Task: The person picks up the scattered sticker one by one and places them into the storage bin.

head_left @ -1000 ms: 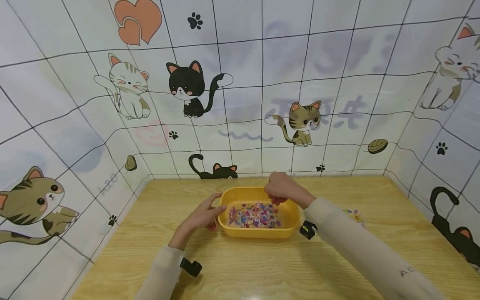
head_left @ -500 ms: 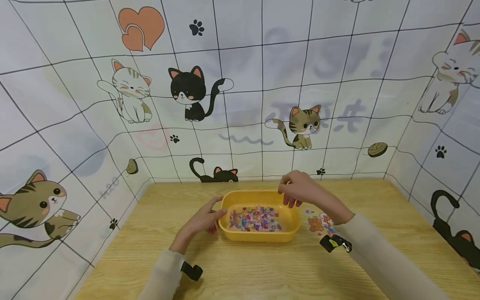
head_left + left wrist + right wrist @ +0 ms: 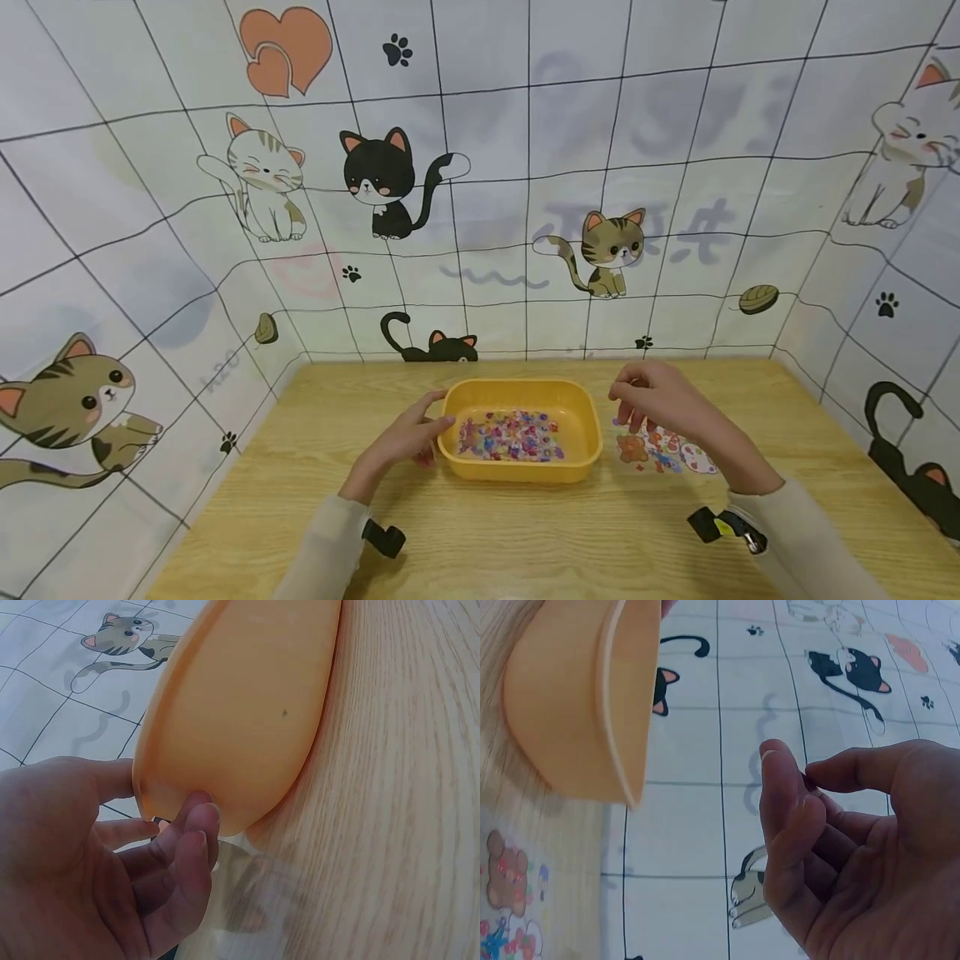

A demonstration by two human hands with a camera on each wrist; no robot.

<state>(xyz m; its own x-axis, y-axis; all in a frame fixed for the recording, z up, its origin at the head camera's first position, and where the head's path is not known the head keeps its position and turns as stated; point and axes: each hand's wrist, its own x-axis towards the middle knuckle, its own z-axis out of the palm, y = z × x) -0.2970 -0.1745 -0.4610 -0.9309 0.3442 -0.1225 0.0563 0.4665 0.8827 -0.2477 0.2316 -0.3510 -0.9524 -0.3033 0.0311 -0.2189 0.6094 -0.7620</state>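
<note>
A yellow plastic tub [image 3: 517, 472] stands on the table, its floor scattered with small multicoloured shiny beads [image 3: 513, 436]. My left hand [image 3: 407, 433] holds the tub's left end, thumb over the rim and the other fingers outside the wall. To the right of the tub, my right hand [image 3: 666, 402] hovers above a sheet of cartoon pictures [image 3: 633, 450] with a brown bear on it. In the right wrist view its thumb and forefinger pinch a tiny dark bead [image 3: 808, 781], mostly hidden by the fingertips. Part of the sheet is covered by the right hand and forearm.
The wood-grain table [image 3: 495, 533] runs back to a white wall covering [image 3: 487, 208] printed with grid lines and cartoon cats. Similar walls rise on the left and right. Each wrist carries a small black camera.
My right hand has lifted out of the tub and moved right, over the picture sheet, with its sleeve uncovering more of that sheet. The left hand keeps its hold on the tub.
</note>
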